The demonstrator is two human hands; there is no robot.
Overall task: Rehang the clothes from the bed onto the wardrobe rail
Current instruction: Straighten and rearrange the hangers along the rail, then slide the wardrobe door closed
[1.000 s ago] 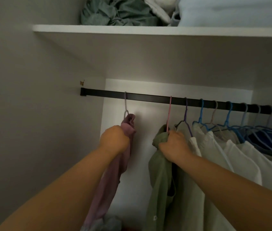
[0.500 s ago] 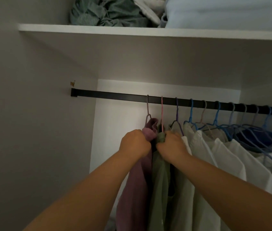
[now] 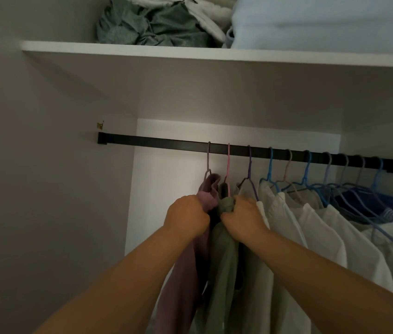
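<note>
A black wardrobe rail (image 3: 166,142) runs across the wardrobe. A mauve garment (image 3: 208,189) hangs from it on a purple hanger, and my left hand (image 3: 187,216) grips it just below the hanger. Pressed against its right side hangs a green garment (image 3: 224,249) on a pink hanger, with my right hand (image 3: 244,219) closed on its shoulder. Both hands sit close together, almost touching. To the right, several white and pale garments (image 3: 315,227) hang on blue and purple hangers, ending in a dark blue one (image 3: 383,203).
A white shelf (image 3: 142,48) above the rail holds crumpled green cloth (image 3: 147,25) and a pale blue folded bundle (image 3: 311,22). The grey side wall (image 3: 46,189) stands at the left. The rail's left stretch carries no hangers.
My left hand has slid the mauve garment and its hanger rightward along the rail until it sits against the green one. My right hand has stayed on the green garment.
</note>
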